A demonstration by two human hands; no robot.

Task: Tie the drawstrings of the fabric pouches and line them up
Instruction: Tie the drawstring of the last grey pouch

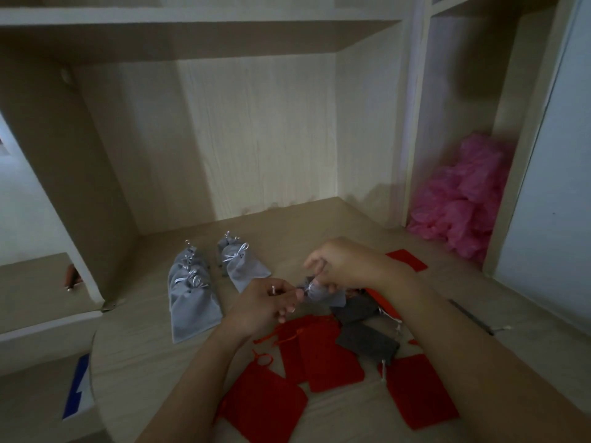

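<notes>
We are holding a small pale grey fabric pouch [326, 294] just above the light wooden desk top [144, 362], its neck gathered and its thin silver drawstring [308, 286] running out to both sides. Our left hand [262, 306] is pinching one end of the cord between thumb and curled fingers, just left of the pouch. Our right hand [342, 263] is bending down over the pouch, with its fingertips nipping the cord at the neck.

Left of the held pouch, a row of tied grey pouches [195, 302] is lying overlapped, and a shorter second row of grey pouches [243, 266] is lying between that row and the pouch. Below the held pouch, flat red fabric pouches [326, 356] are lying loose, with two dark grey pouches [367, 342] among them. Far to its upper right, crumpled pink plastic bags [463, 199] are filling a side shelf.
</notes>
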